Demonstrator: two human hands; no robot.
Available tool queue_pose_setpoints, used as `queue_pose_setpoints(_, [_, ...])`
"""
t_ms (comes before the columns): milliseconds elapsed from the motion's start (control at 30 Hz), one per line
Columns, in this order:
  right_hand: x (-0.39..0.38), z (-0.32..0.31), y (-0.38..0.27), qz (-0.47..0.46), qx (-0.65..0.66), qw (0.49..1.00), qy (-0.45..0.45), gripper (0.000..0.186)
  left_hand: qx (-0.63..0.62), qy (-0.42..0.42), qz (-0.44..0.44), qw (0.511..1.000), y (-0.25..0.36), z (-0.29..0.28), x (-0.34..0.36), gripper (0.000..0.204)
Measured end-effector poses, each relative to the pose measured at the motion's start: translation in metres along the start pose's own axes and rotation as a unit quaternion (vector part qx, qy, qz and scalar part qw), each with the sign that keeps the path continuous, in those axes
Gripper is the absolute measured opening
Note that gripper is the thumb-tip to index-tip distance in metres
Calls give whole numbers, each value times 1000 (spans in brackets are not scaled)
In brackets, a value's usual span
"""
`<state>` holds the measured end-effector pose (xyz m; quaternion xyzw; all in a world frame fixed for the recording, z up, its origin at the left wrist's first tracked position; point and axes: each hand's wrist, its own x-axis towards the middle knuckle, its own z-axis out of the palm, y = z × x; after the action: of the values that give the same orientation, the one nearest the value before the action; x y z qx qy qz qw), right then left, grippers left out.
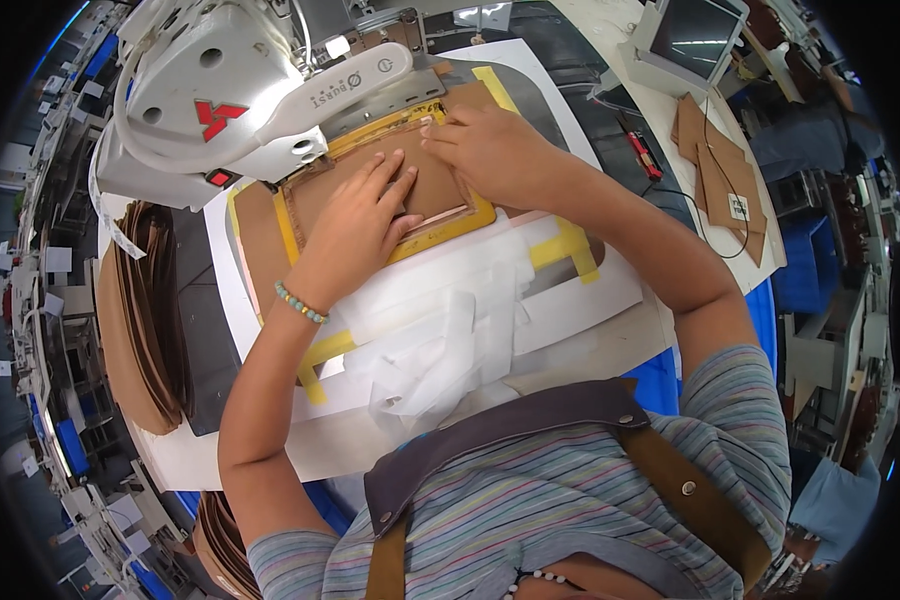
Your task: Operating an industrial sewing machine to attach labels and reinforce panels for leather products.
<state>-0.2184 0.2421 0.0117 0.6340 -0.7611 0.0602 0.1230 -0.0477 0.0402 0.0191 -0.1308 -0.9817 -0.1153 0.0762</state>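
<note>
My left hand (360, 215) lies on a brown panel (435, 182) inside a yellow rectangular frame (438, 234), its fingers stretched out. At the frame's upper right corner, my right hand (485, 150) rests with slightly bent, parted fingers touching the panel's border. The frame sits on a white board (590, 300) marked with yellow tape strips (560, 250). Crumpled white strips (445, 330) lie just below it. A white machine head (195, 95) overhangs the frame's upper left.
A stack of brown sheets (140, 320) stands along the left. At the right are loose brown pieces (710, 170), a thin cable, a red-and-black tool (640, 150) and a small screen unit (682, 50). Blue bins (805, 265) sit beyond the table's right edge.
</note>
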Motion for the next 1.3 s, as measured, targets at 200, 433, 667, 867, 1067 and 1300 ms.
queue_pose_setpoints(200, [7, 7, -1, -31, 18, 999, 31, 38, 7, 7, -11, 1000, -2, 5, -3, 55])
queue_pose_setpoints(433, [15, 12, -5, -53, 39, 996, 65, 38, 15, 10, -20, 1000, -3, 6, -6, 54])
queue_pose_setpoints(667, [27, 21, -15, -76, 29, 994, 75, 39, 22, 39, -27, 999, -4, 8, -13, 51])
queue_pose_setpoints(867, [29, 30, -15, -97, 76, 984, 129, 38, 17, 49, -29, 998, -7, 12, -13, 51])
queue_pose_setpoints(1067, [17, 21, 10, -57, 163, 974, 143, 30, 42, 41, -54, 997, -5, 16, -16, 53])
queue_pose_setpoints(1300, [12, 17, 27, 19, 182, 979, 92, 27, 49, 34, -90, 994, -6, 15, -21, 53])
